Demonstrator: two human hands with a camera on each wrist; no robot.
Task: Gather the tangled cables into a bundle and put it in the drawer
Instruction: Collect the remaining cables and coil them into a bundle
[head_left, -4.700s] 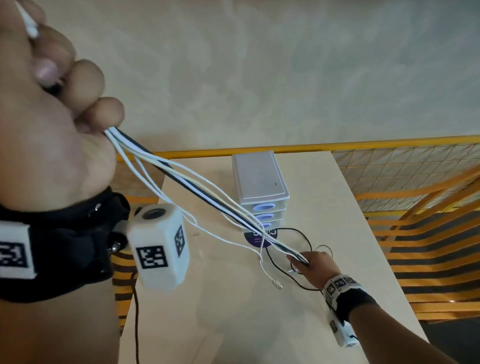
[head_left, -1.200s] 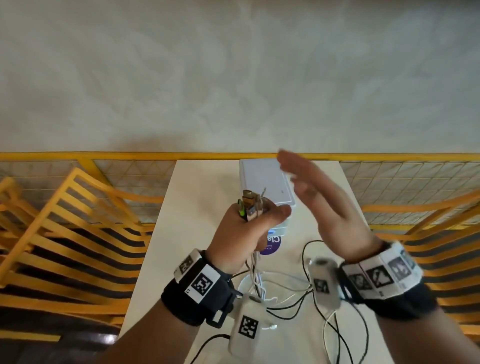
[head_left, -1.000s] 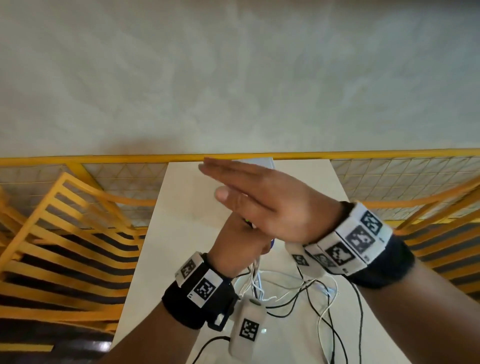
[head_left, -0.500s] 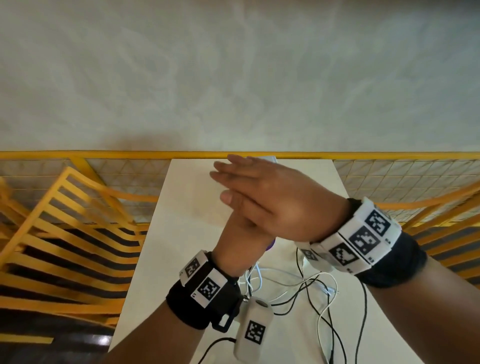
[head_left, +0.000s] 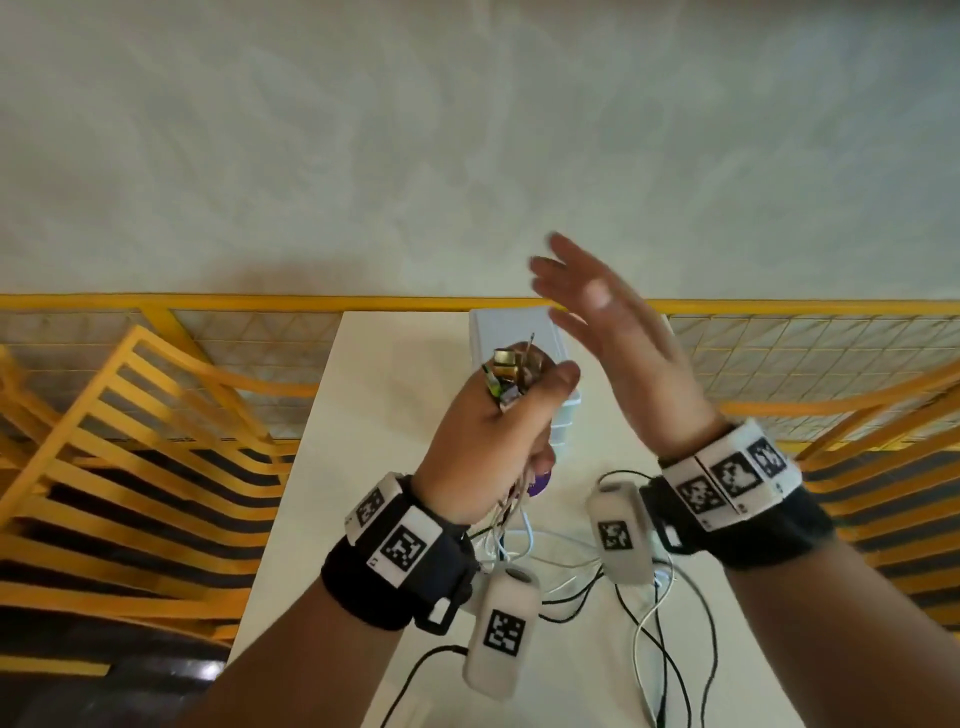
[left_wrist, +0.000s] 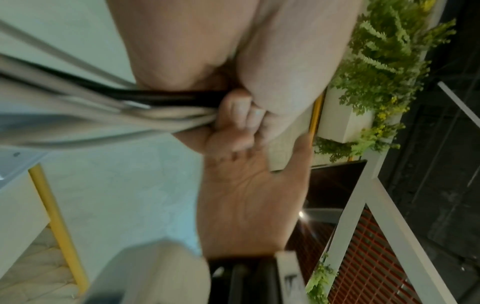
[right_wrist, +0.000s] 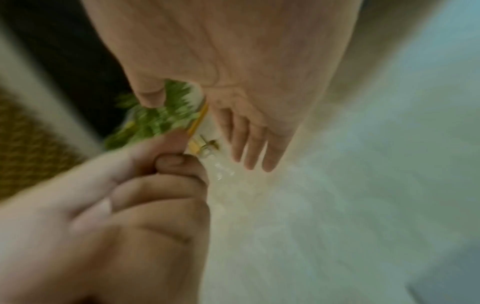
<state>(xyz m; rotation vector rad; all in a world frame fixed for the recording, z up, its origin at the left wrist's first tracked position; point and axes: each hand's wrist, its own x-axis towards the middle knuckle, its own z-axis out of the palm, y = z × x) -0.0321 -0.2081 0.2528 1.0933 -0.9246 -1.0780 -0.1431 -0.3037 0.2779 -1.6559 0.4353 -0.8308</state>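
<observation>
My left hand (head_left: 493, 436) is raised in a fist that grips the cable bundle; metal plug ends (head_left: 511, 376) stick out above the fist. In the left wrist view the white and black cables (left_wrist: 130, 107) run into the curled fingers (left_wrist: 239, 121). Loose black and white cable loops (head_left: 639, 613) trail down onto the white table (head_left: 374, 415). My right hand (head_left: 608, 332) hovers just right of the plugs, flat with straight fingers, holding nothing. The small white drawer unit (head_left: 511, 332) stands behind both hands, drawers mostly hidden.
A yellow railing (head_left: 208, 301) with mesh panels runs along the table's far edge. Yellow slatted structures (head_left: 130, 467) flank the table on both sides. A pale wall fills the upper view. Green plants (left_wrist: 384, 61) show in the left wrist view.
My right hand, laid flat across the top of the left fist half a second ago, has lifted off to the right, uncovering the plug ends. The left fist keeps its grip.
</observation>
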